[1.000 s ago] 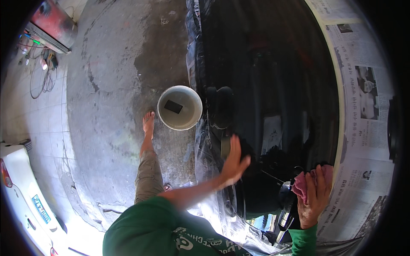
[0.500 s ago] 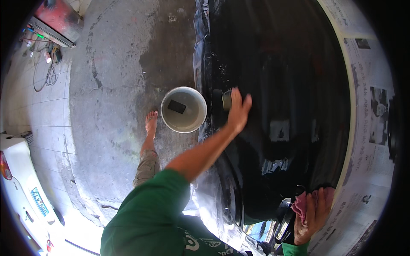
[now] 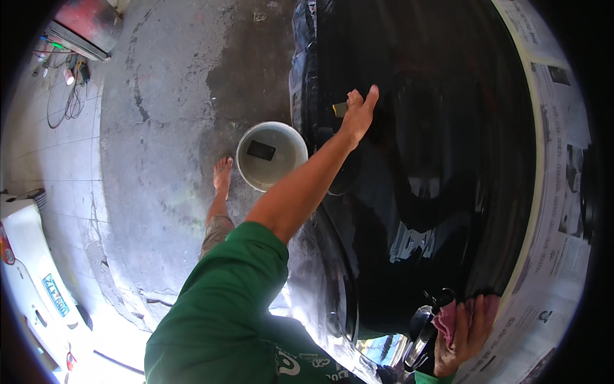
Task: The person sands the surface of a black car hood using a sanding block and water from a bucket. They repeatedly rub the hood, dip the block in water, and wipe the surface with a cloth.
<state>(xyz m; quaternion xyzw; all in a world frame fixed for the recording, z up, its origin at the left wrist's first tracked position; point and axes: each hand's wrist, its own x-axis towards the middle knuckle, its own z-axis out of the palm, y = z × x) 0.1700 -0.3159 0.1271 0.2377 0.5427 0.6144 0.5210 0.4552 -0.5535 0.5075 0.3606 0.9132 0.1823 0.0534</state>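
My left hand reaches far across a glossy black car panel. Its fingers press a small olive pad with a yellow edge, perhaps sandpaper, to the surface; the palm hides part of it. At the lower right my right hand rests with its fingers over a crumpled pink cloth, beside the panel's masked edge. Left of the panel stands a pale bucket of cloudy water, with a dark rectangular block in it.
Newspaper masking runs along the panel's right side, plastic sheeting along its left. A bare foot is beside the bucket on stained concrete. A white car stands at lower left; cords lie at upper left.
My left hand has moved farther up the panel with the pad, away from beside the bucket. My right hand stays on the cloth. The view has shifted slightly.
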